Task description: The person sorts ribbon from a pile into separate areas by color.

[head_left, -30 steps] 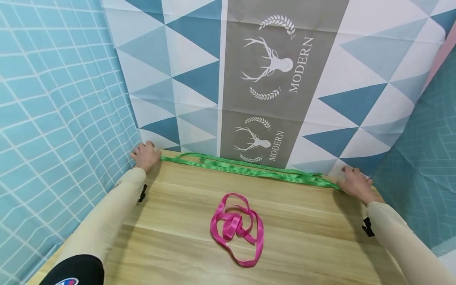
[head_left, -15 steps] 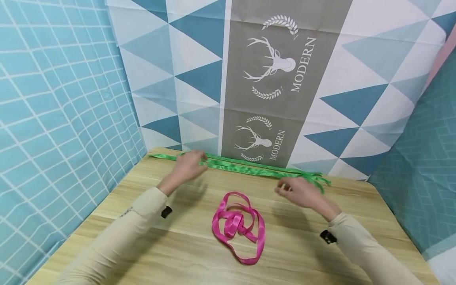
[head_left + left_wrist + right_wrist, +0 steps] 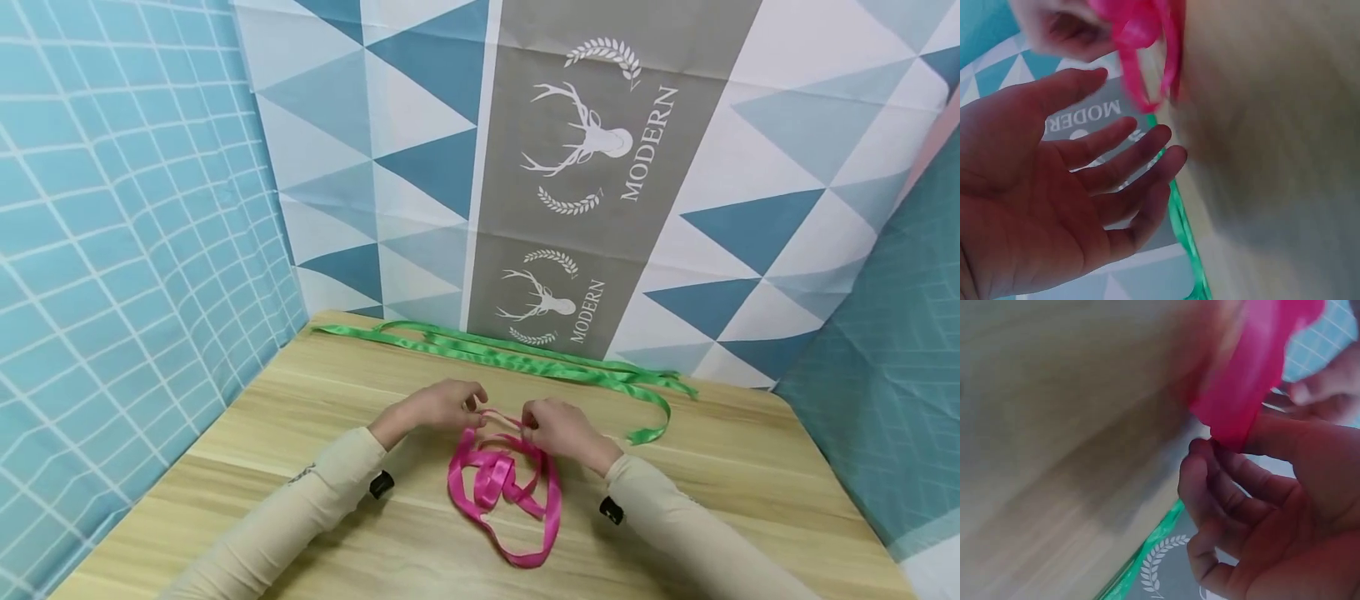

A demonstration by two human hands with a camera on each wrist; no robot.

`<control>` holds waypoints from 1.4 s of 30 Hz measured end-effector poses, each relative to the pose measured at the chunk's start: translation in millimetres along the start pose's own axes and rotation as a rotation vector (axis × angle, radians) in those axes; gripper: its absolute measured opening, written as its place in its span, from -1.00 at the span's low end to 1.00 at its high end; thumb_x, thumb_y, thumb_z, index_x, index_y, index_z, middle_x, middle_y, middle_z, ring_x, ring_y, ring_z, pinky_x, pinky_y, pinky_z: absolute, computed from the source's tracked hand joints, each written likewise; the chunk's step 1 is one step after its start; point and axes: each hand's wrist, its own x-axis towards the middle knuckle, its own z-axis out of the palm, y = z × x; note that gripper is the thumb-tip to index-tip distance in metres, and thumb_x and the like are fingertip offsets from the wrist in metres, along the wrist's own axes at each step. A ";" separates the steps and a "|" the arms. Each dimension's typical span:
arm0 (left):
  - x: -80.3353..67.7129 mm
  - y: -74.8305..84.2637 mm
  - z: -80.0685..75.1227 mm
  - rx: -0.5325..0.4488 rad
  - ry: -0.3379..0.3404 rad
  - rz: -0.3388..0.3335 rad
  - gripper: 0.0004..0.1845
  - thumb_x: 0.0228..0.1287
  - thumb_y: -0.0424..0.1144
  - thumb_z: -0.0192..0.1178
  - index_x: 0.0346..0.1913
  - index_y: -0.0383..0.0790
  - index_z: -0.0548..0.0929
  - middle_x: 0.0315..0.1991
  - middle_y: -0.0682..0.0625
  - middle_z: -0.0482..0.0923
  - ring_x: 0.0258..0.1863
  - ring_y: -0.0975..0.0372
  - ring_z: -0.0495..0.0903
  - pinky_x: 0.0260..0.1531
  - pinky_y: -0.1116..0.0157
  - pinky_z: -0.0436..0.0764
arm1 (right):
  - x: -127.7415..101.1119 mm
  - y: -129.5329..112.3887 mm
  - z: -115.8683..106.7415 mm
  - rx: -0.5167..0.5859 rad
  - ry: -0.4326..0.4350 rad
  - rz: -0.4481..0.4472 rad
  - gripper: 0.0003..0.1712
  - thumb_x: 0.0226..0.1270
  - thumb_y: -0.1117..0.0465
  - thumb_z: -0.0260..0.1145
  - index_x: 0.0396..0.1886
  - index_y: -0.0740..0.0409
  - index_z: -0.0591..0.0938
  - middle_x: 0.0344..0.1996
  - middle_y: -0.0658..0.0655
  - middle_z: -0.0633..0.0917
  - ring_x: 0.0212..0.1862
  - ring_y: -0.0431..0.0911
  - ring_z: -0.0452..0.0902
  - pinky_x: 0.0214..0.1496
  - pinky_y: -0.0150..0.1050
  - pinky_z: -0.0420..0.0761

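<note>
Looping between the hands (image 3: 441, 406) (image 3: 561, 429), pink ribbon (image 3: 491, 483) is pinched by the right.

Bright, even light fills the fairly sharp head view, with soft shadows by the beige fabric sleeves (image 3: 288, 521) and pale glare low on the light wood-grain counter (image 3: 757, 450). Both wrist views are dimmer; the left blurs the bare right hand (image 3: 1066, 28), the right smears the shiny pink ribbon (image 3: 1244, 381)
</note>
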 end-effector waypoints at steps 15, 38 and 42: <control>-23.0 15.8 -27.0 -0.274 0.031 0.209 -0.74 0.61 -0.29 -0.01 0.05 -0.22 0.71 -0.32 0.01 0.70 -0.27 0.08 0.71 -0.30 0.21 0.62 | -44.4 11.3 -98.9 0.478 0.070 -0.059 -0.81 0.54 0.29 0.21 -0.07 0.20 0.73 -0.41 0.00 0.73 -0.30 -0.09 0.67 -0.16 -0.06 0.62; -109.3 -22.9 -151.6 -0.488 0.336 0.040 -0.62 0.60 -0.06 0.08 0.04 -0.37 0.62 -0.29 -0.28 0.54 -0.34 0.01 0.54 -0.23 0.16 0.62 | -113.9 50.6 -167.5 0.320 0.258 0.008 -0.81 0.49 0.37 0.21 -0.04 0.24 0.72 -0.37 0.05 0.73 -0.37 -0.05 0.63 -0.32 -0.22 0.59; -107.9 -52.5 -154.6 -0.504 0.405 -0.056 -0.59 0.59 -0.02 0.09 0.06 -0.36 0.61 -0.27 -0.22 0.54 -0.35 0.09 0.49 -0.29 0.21 0.56 | -113.7 62.4 -160.6 0.230 0.253 -0.032 -0.84 0.43 0.42 0.26 -0.13 0.21 0.72 -0.41 0.00 0.69 -0.42 -0.07 0.55 -0.38 -0.23 0.55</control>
